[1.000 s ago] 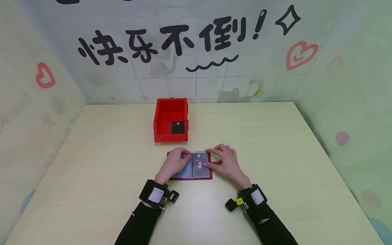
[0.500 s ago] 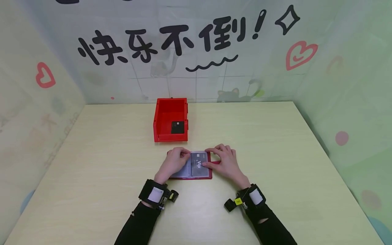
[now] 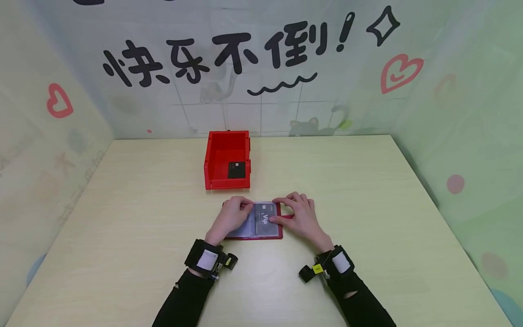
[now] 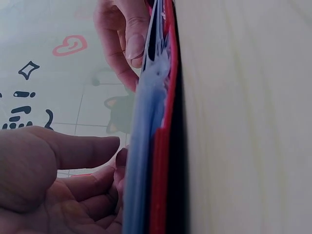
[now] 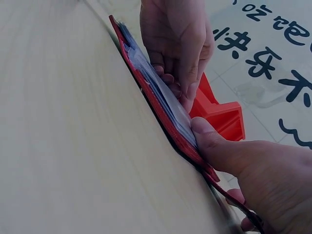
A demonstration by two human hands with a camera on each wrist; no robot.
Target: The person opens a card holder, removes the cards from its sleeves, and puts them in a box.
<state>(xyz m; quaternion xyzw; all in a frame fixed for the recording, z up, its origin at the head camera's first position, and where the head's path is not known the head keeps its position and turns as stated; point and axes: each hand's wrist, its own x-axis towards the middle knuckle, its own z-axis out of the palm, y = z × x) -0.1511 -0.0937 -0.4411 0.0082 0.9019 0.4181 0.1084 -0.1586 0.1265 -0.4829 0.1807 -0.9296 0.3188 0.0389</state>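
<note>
A dark red card holder (image 3: 281,232) lies spread on the table with its clear sleeves facing up. Its right-hand sleeve shows a grey card (image 3: 265,227) marked "VIP". My left hand (image 3: 233,217) covers part of the left side, its thumb and forefinger pinching at the sleeves' top edge near the middle; whether a card is between them I cannot tell. My right hand (image 3: 304,220) grips the holder's right side, thumb on the grey card and forefinger at the top edge. In the right wrist view, that thumb (image 5: 209,139) presses the stacked sleeves (image 5: 163,92).
Behind the holder stands a red open box (image 3: 227,184) with a black card (image 3: 237,170) inside. A printed cloth (image 3: 261,81) rises behind the pale table (image 3: 122,218), with more at both sides.
</note>
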